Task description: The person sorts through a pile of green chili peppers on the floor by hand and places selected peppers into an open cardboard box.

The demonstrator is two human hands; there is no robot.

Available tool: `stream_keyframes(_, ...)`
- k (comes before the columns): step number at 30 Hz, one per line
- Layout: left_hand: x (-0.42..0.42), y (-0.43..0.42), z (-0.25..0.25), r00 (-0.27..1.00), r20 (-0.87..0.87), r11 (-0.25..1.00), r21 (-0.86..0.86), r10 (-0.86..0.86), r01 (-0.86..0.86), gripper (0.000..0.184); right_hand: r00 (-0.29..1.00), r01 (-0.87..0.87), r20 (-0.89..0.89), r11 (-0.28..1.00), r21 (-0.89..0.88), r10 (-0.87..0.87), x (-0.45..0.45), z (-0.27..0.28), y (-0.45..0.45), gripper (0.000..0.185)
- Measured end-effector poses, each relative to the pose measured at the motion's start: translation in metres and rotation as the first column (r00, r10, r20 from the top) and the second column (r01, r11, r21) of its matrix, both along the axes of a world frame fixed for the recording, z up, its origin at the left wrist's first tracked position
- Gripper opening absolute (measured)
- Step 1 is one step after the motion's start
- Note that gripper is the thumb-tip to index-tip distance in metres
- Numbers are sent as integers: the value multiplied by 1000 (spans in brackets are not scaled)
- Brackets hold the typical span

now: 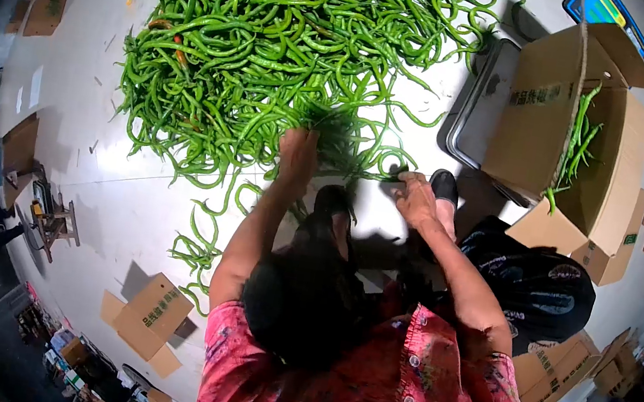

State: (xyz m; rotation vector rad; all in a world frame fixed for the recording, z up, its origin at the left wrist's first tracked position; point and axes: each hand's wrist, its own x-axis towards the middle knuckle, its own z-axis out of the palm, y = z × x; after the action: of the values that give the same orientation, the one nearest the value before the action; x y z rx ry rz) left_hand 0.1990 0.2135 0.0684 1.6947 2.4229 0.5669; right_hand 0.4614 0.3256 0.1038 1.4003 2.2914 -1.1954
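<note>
A large heap of long green chili peppers (254, 41) lies on the pale floor, with a few red ones among them. My left hand (298, 152) is at the heap's near edge, its fingers closed against the peppers; what they hold is hidden. Farther right, my right hand (416, 194) is at the end of a curved green pepper (395, 158), with the fingers bent together. Whether it grips that pepper is too small to tell. Several loose peppers (198, 249) are scattered left of my left arm.
An open cardboard box (536, 108) holding some green peppers stands on the right, beside a dark flat scale-like tray (483, 100). A flattened-looking carton (155, 317) is at the lower left. My knees and shoes are below the heap. More boxes stand along the right.
</note>
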Motion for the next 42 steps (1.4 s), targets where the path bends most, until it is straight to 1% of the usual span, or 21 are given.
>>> stream_keyframes(4,-5,12,28,979,203,994,109,0,-22,22,995,-99,38,948,302,92,-19,-18,25,65)
stream_keyframes(5,-2,18,39,964,264,988,149,4,-45,21,980,-162,152,960,229,129,-26,-22,35,78)
stream_keyframes(8,6,49,92,913,408,970,224,-8,-92,21,978,-126,194,957,260,76,-41,-24,47,88)
stream_keyframes(9,5,64,101,927,337,934,356,-165,37,32,975,-128,207,960,250,76,-41,-36,51,98)
stream_keyframes(12,3,92,49,967,216,987,121,-134,110,41,968,-167,233,938,302,97,-48,-42,63,104)
stream_keyframes(14,5,94,-4,997,-20,997,-16,-76,75,46,953,-204,279,933,297,119,-54,-51,72,112)
stream_keyframes(16,10,95,-32,986,-145,994,-91,-78,65,46,940,-252,297,927,277,167,-61,-49,76,112)
stream_keyframes(17,11,95,-39,983,-153,991,-100,-100,85,45,949,-270,254,902,337,190,-62,-53,77,98)
stream_keyframes(20,8,97,-42,980,-147,989,-82,-138,127,44,942,-265,264,944,197,209,-74,-59,79,74)
stream_keyframes(21,6,100,-39,980,-139,989,-63,-144,136,45,952,-271,221,919,286,212,-71,-71,74,54)
stream_keyframes(22,5,103,-37,990,-38,988,-87,-134,131,47,953,-276,202,924,264,227,-72,-74,75,51)
stream_keyframes(24,1,104,-31,982,155,981,-146,-105,128,50,954,-280,191,919,279,233,-70,-76,73,50)
stream_keyframes(27,-3,99,-23,960,279,984,-159,-32,79,47,938,-317,217,924,216,271,-69,-78,75,53)
stream_keyframes(30,-12,96,45,856,506,964,-263,101,42,46,957,-250,182,961,120,226,-64,-68,79,56)
stream_keyframes(33,-20,67,52,720,676,984,-171,158,-55,45,974,-176,146,984,28,170,-56,-57,91,56)
stream_keyframes(35,-20,49,35,802,558,952,-302,215,-45,46,994,-63,88,997,-54,68,-47,-58,105,56)
stream_keyframes(36,-19,41,25,837,494,931,-363,235,-47,46,984,89,172,971,-222,-51,-44,-53,112,53)
stream_keyframes(38,-14,32,21,696,645,932,-349,316,-100,41,965,261,162,806,-531,-206,-29,-63,118,50)
stream_keyframes(39,-9,27,20,612,711,930,-347,346,-123,39,963,253,87,750,-611,-254,-20,-64,114,51)
stream_keyframes(40,-1,23,24,451,830,943,-259,328,-209,39,959,244,20,793,-558,-281,-15,-64,106,52)
stream_keyframes(42,14,18,38,120,975,899,-122,188,-420,41,871,305,-24,577,-758,-491,-18,-29,100,49)
